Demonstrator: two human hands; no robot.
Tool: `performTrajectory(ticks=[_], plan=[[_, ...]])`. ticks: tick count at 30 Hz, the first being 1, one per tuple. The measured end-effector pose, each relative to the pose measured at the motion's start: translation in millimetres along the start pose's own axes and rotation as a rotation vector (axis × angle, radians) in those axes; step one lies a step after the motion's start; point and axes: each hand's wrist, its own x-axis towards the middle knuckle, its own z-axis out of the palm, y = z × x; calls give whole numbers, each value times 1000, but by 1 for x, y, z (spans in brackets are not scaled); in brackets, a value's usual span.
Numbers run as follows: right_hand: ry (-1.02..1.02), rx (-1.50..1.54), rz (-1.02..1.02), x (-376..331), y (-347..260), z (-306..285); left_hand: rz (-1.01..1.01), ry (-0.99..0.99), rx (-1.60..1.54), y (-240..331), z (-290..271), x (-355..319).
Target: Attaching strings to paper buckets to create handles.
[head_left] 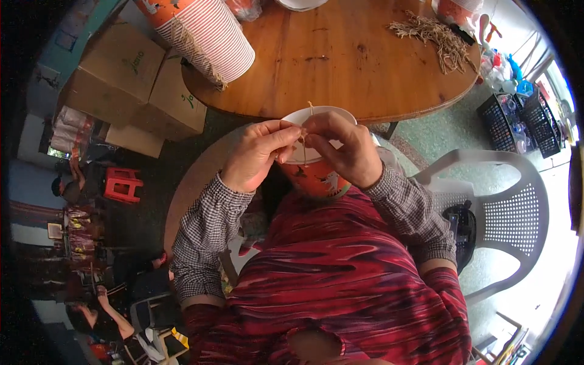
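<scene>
An orange paper bucket [311, 181] with a white inside and dark and white printed figures stands upright at my lap, against the table's near edge. Over its opening, the fingertips of my left hand [258, 149] and my right hand [348, 146] meet and pinch a thin tan cord [302, 139]. One bit of this cord shows at the bucket's far rim, and another hangs below my fingers. My fingers hide most of the cord between them, so I cannot tell whether it is knotted. Both hands are closed.
On the wooden table [316, 67] lie a leaning stack of buckets [213, 36] with cords draped along it and a loose heap of tan cords [435, 39]. Cardboard boxes [118, 67] stand left, a grey plastic chair [517, 210] right. Other people sit at far left.
</scene>
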Motion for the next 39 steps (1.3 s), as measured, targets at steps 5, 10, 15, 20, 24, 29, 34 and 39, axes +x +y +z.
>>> performTrajectory(ticks=[5,10,15,20,24,29,34,39], plan=[[-24,-53,18,-3,3,0,46,6,-38,-7,1,1],[-20,-99,55,-5,1,-2,89,87,71,-8,9,-1],[14,88,140,-1,2,-1,190,126,315,-2,19,-9],[-48,230,259,-1,1,-4,269,150,492,-7,16,-12],[-48,165,233,-4,1,-7,374,201,647,-13,14,-17],[-5,-1,161,-9,5,-5,675,197,1009,-15,22,-31],[51,-356,36,-12,0,4,807,184,1181,-27,21,-40],[77,-444,35,-14,7,13,828,163,1133,-33,13,-37]])
